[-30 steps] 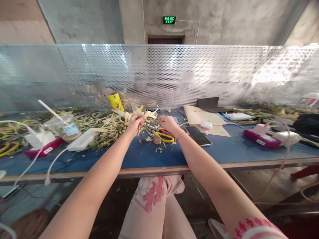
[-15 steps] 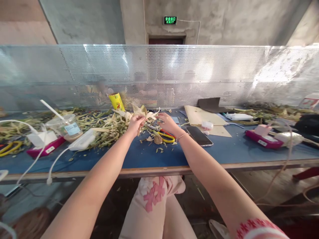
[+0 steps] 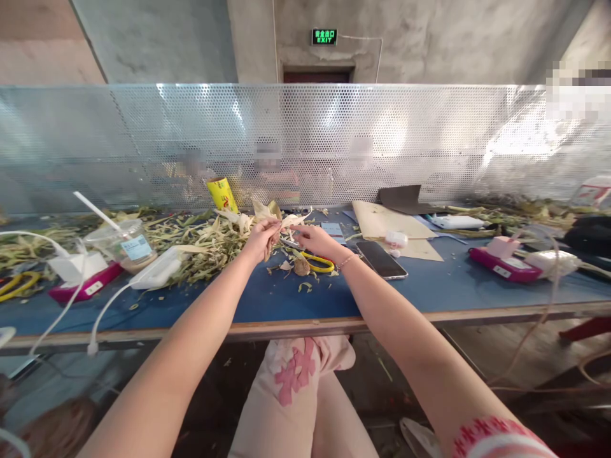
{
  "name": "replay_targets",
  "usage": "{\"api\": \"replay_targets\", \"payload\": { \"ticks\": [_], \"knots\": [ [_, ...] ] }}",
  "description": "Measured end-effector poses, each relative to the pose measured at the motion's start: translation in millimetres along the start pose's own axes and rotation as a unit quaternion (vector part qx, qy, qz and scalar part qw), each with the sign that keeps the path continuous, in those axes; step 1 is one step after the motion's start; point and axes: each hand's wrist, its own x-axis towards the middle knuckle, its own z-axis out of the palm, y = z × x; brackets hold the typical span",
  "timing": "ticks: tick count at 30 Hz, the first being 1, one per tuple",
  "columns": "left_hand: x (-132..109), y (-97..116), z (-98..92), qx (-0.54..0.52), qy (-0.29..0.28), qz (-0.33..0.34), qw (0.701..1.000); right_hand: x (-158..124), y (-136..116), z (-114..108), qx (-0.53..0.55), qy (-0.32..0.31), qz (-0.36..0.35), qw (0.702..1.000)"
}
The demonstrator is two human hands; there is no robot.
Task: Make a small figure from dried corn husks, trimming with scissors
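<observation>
Arms (image 3: 203,315) outstretched — left hand (image 3: 260,240) pinching, right hand (image 3: 321,243) just beside it.

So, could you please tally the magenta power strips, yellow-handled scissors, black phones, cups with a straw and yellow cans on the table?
Magenta power strips: 2
Yellow-handled scissors: 2
Black phone: 1
Cup with a straw: 1
Yellow can: 1
Total: 7
</observation>
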Motion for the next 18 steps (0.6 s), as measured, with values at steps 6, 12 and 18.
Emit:
{"api": "replay_targets", "payload": {
  "ticks": [6, 12, 18],
  "knots": [
    [0.0, 1.8, 0.4, -0.008, 0.014, -0.004, 1.0, -0.3, -2.5, 2.5, -0.011, 0.035, -0.045, 0.998],
    [-2.7, 5.6, 2.8, -0.011, 0.017, -0.016, 1.0, 0.1, 0.3, 3.3, -0.025, -0.001, -0.062, 0.998],
    [-4.1, 5.6, 4.6, 0.008, 0.015, -0.046, 0.999, 0.9, 3.6, 4.1, -0.031, 0.03, -0.052, 0.998]
  ]
}}
